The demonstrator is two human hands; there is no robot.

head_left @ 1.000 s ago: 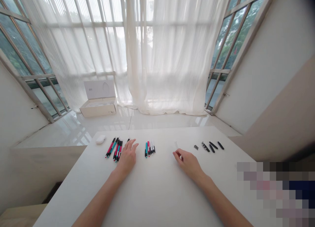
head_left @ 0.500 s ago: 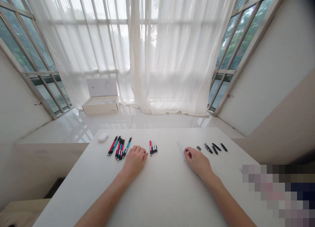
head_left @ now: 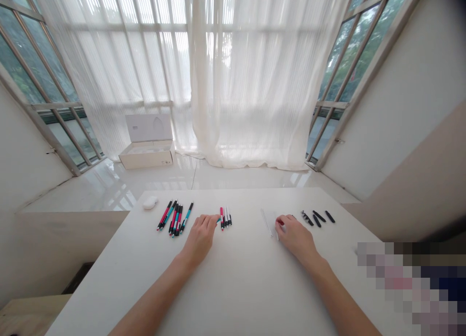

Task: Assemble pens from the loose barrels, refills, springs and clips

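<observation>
My left hand (head_left: 201, 233) is closed on a small teal pen barrel (head_left: 219, 220), only its tip showing past the fingers. Just right of it lie a pink pen barrel (head_left: 222, 218) and several slim white-and-black pen parts (head_left: 228, 217). My right hand (head_left: 292, 233) is pinched, and a thin pale pen refill (head_left: 277, 235) sticks out below its fingertips. A few more thin refills (head_left: 266, 222) lie on the table left of that hand. Beyond its knuckles are several black pen grips (head_left: 317, 218) and a cluster of small dark pieces (head_left: 307, 218).
Several assembled pink, teal and black pens (head_left: 176, 219) lie left of my left hand. A white earbud case (head_left: 149, 203) sits near the far left corner of the white table (head_left: 233, 287). An open white box (head_left: 146, 154) stands on the ledge by the curtain.
A teal barrel now shows at my left fingertips. My right hand has shifted slightly right, away from the loose refills, with a refill in its pinch.
</observation>
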